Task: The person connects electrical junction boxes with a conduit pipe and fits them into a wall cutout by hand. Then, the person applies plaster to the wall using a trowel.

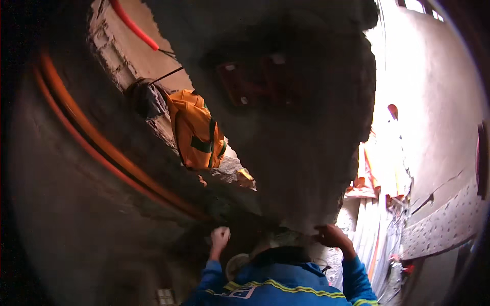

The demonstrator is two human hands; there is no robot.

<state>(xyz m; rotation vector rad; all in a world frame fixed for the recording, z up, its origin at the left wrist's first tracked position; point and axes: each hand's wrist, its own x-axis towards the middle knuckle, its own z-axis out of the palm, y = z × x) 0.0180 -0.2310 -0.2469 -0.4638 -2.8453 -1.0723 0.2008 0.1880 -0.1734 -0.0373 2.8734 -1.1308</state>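
My left hand (221, 237) is raised at the lower middle, its fingers curled into a fist. What it holds, if anything, is too small and dark to make out. Beside its forearm is a pale, rounded thing (237, 264). My right hand (333, 237) is at the lower edge of a dark, rough-edged concrete wall (301, 168). Its fingers bend inward to the left and look closed; their tips sink into shadow, hiding what they grip. Both sleeves are blue. Between the hands shows blue clothing (291, 278) with yellow stripes.
Two orange conduits (107, 148) curve along the left. An orange bag (196, 130) and a dark bundle (148, 99) lie beyond the concrete's broken edge, below a red tube (133, 24). At right are pale pipes (365, 229), loose wires (393, 260) and a perforated board (444, 224) in glaring light.
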